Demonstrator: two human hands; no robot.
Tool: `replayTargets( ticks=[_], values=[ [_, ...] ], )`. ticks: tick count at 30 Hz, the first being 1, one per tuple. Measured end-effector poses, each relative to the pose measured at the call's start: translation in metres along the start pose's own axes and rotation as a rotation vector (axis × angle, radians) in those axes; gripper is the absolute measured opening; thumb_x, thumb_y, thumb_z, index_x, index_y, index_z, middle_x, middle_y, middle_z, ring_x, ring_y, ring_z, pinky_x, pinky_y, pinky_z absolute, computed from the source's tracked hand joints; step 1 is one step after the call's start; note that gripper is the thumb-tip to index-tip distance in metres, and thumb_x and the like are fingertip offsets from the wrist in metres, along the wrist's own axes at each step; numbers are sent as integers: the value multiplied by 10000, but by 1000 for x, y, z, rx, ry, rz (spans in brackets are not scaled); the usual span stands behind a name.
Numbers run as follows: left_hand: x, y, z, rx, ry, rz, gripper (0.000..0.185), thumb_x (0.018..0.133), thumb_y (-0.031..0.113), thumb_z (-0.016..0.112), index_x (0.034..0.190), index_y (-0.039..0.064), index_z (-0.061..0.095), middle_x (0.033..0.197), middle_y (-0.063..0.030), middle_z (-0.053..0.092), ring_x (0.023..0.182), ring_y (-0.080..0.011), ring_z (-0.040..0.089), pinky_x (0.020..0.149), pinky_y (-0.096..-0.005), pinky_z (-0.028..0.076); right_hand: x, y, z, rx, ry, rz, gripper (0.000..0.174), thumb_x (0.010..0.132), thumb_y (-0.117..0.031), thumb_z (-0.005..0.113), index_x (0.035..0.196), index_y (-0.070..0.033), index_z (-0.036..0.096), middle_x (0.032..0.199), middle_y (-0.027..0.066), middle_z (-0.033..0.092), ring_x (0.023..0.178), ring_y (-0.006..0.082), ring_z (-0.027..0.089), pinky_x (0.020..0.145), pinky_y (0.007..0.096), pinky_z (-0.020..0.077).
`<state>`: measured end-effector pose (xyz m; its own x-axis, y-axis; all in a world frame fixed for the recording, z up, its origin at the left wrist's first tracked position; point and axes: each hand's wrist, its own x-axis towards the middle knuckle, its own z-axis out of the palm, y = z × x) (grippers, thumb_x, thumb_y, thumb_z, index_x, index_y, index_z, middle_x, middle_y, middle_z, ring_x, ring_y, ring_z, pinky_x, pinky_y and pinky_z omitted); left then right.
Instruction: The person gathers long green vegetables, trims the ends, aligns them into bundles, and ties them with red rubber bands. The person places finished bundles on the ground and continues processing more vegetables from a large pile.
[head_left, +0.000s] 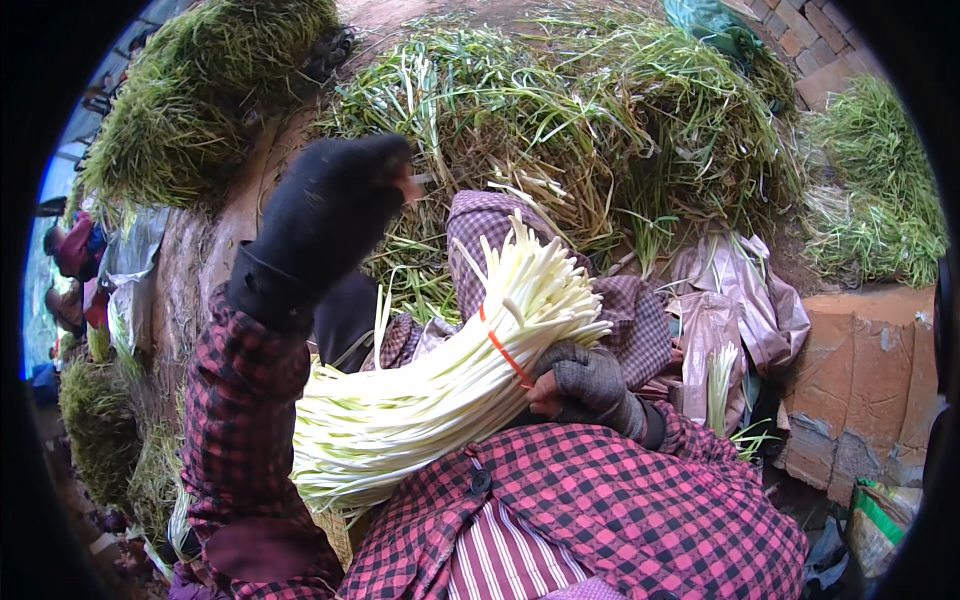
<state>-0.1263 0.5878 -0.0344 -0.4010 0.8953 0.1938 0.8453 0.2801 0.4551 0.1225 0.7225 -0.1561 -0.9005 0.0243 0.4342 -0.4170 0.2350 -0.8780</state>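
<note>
A thick bundle of pale, blanched vegetable stalks (427, 397) lies across my lap, with the cut ends up to the right and the longer part curving down to the left. An orange band (501, 346) crosses it near the cut ends. My right hand (589, 386), in a grey fingerless glove, grips the bundle's lower side beside the band. Raised above the bundle's left side is my left hand (330, 202), in a black glove, with its fingers curled. Something small and pale shows at its fingertips; I cannot tell if it is held.
Heaped green leaves and straw (570, 112) lie ahead, with another green heap (195, 105) at upper left. To my right are pinkish woven sacks (735, 300), loose pale stalks (721, 382) and a torn cardboard box (862, 382). People (75, 247) are at the far left.
</note>
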Motion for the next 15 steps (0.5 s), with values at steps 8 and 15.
replayTargets(
  ticks=[8,15],
  values=[
    [-16,-22,30,328,188,-30,151,742,123,548,887,119,587,858,-118,582,720,-352,584,598,-425,467,1,-2,-3,-66,-2,-15,144,681,-60,726,771,-63,613,712,71,580,637,210,590,578,310,458],
    [-60,-26,17,333,-35,-236,254,707,127,673,928,63,566,731,-107,589,618,-270,597,574,-335,451,15,-11,1,-21,18,48,140,688,-13,687,757,-52,571,703,62,542,627,200,568,564,283,441]
  ],
)
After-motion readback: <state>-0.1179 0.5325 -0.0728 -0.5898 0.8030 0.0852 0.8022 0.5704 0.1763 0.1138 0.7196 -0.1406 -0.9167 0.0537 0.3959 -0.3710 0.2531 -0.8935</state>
